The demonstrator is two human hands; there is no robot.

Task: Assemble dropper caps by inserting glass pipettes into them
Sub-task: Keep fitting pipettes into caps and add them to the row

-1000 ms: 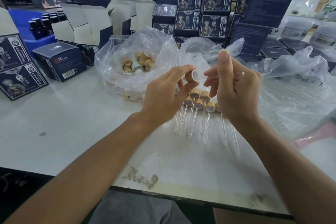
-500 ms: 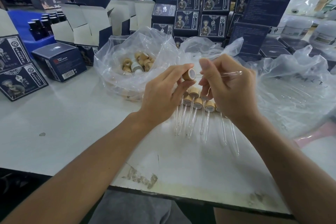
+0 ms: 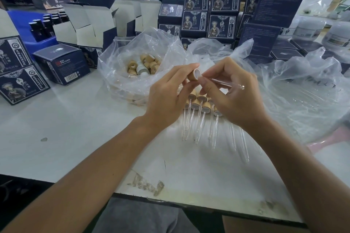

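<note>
Head view, looking down over the counter [image 3: 72, 138]: the left hand [image 3: 166, 98] pinches a tan dropper cap [image 3: 195, 74] between thumb and fingertips, its open white mouth turned to the right. The right hand [image 3: 234, 96] grips a glass pipette [image 3: 223, 83] lying almost level, its rounded tip sticking out to the right past the knuckles, its other end right at the cap's mouth. Whether the glass has entered the hole yet I cannot tell; fingers cover that spot.

To my eye this is the moment of seating. Doing it well looks like keeping the tube in line with the cap's axis and pushing straight, gripping close to the cap so the thin glass does not bend or snap, while the left fingers brace the cap from behind.

Just below the hands a cluster of finished droppers [image 3: 198, 111] lies on the counter, caps far, tubes pointing near. To the left, a clear plastic bag [image 3: 117, 66] holds loose caps [image 3: 144, 64]; another clear bag [image 3: 303, 85] spreads to the right, apparently with loose pipettes inside.
</note>
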